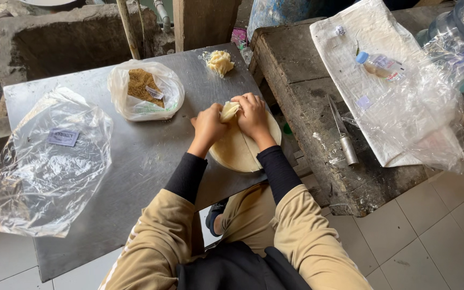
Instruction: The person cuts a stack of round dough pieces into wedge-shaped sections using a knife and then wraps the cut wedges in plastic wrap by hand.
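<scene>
One grey metal table [135, 161], tiled floor [430, 236].

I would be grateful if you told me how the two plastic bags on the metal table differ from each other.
The small bag holds brown crumbs and stands puffed with its mouth open; the large bag looks empty and lies flat and crumpled. The small bag sits near the far edge, close to the left hand; the large bag lies at the table's left side, away from both hands. Both are clear plastic resting on the table.

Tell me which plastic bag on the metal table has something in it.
The small bag nearest the hands, holding brown crumbs. The big clear bag at the table's left lies flat, empty but for a label.
</scene>
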